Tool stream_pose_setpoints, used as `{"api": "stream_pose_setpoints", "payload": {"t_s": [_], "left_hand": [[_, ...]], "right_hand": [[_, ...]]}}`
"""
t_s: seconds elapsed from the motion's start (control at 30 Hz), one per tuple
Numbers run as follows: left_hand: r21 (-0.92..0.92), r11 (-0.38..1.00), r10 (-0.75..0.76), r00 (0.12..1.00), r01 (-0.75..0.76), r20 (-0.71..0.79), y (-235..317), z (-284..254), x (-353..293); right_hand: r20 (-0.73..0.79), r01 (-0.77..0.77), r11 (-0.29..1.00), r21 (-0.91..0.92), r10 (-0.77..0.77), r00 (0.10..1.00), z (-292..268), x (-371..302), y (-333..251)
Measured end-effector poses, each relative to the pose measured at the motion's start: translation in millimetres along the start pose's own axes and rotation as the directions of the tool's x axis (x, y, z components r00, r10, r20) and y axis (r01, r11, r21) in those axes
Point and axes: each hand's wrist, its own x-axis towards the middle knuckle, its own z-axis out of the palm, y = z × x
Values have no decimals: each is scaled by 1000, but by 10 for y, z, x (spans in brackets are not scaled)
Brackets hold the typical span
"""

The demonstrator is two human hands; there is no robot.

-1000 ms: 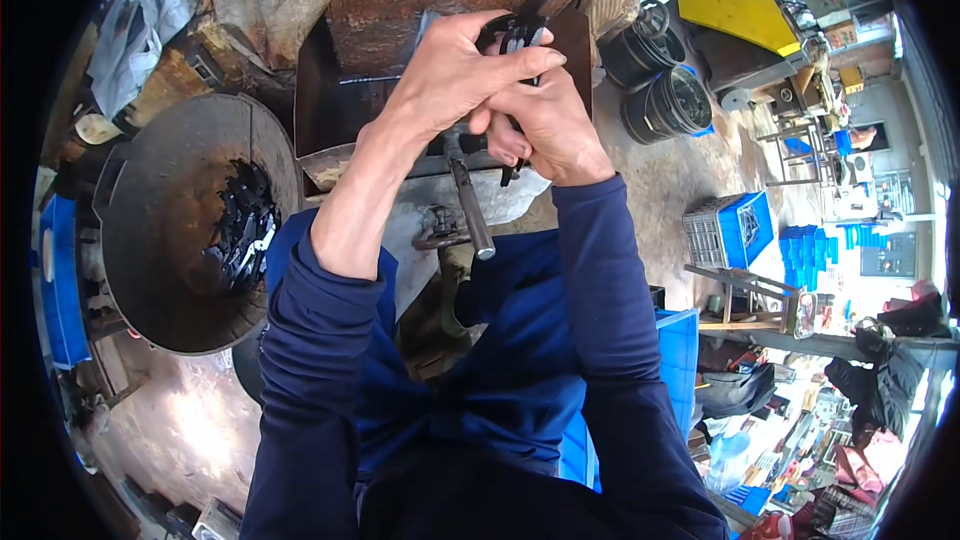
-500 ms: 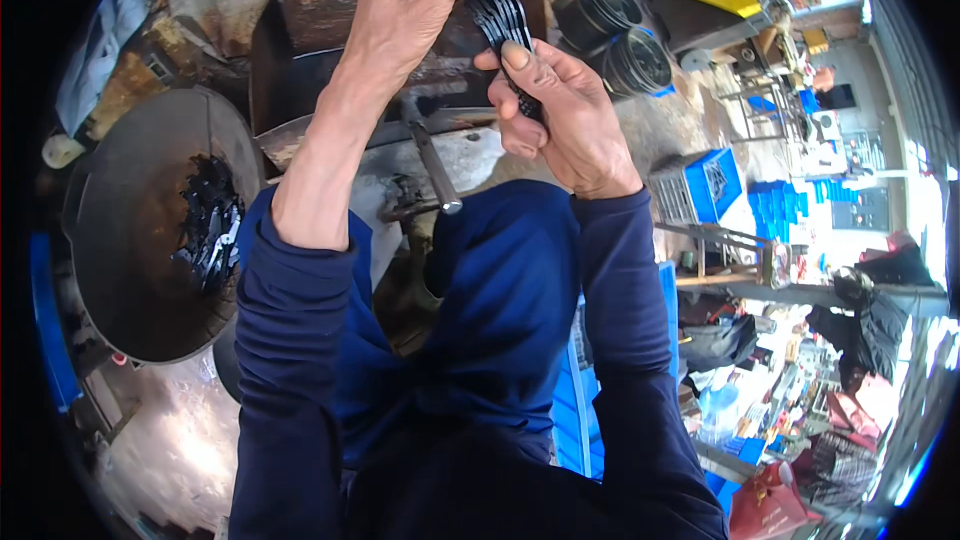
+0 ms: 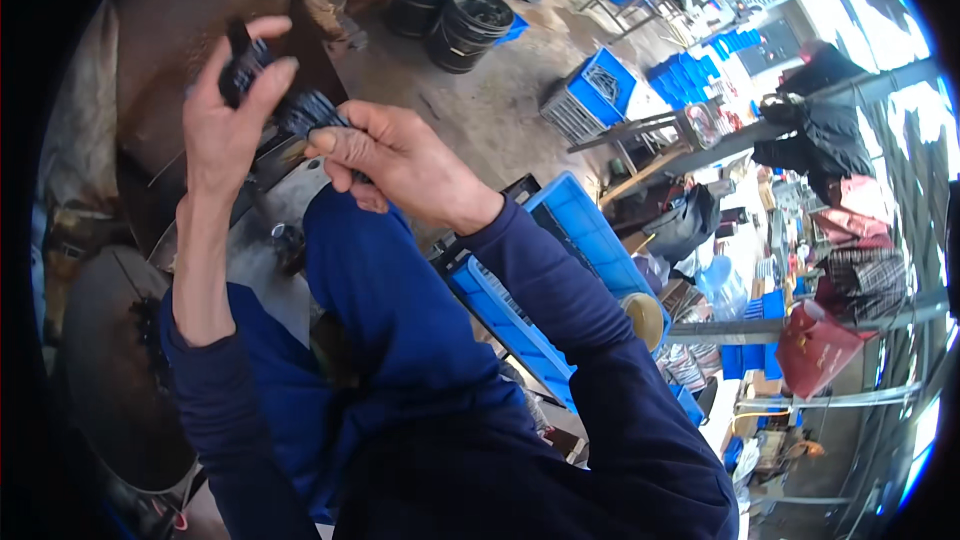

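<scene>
On the grey concrete floor point(image 3: 500, 125), two round black buckets point(image 3: 455, 48) stand in the upper middle of the frame. In the upper left is a bundle of thin, shiny black strips point(image 3: 310, 112). The right hand point(image 3: 410, 160) pinches its lower end; the left hand point(image 3: 222, 130) curves around its upper end, whether pressing, I cannot tell.

Harsh daylight glares through the slatted structure point(image 3: 903, 165) well to the right of the right hand point(image 3: 410, 162), bleaching patches; below the left hand point(image 3: 222, 130), the round pan point(image 3: 105, 380) sits dim, visibly distorted.
</scene>
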Motion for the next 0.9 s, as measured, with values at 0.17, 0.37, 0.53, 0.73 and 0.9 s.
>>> {"api": "stream_pose_setpoints", "payload": {"t_s": [0.17, 0.37, 0.53, 0.73, 0.9], "left_hand": [[-50, 985, -155, 970, 168, 189, 9, -8, -128], [296, 920, -305, 944, 257, 129, -129, -177, -419], [610, 788, -365, 861, 82, 356, -268, -291, -683], [707, 691, -239, 875, -152, 421, -416, -168, -1015], [740, 634, -190, 882, -226, 432, -535, -329, -1025]], "right_hand": [[-75, 3, 992, -127, -13, 997, -242, -410, 105], [-412, -209, 951, -226, 101, 906, -1013, -1331, 175], [-647, -547, 778, -310, 249, 721, -1802, -2261, 244], [-744, -783, 557, -278, 390, 542, -2318, -3293, 364], [-617, -872, 431, -233, 627, 475, -2692, -3987, 528]]}}
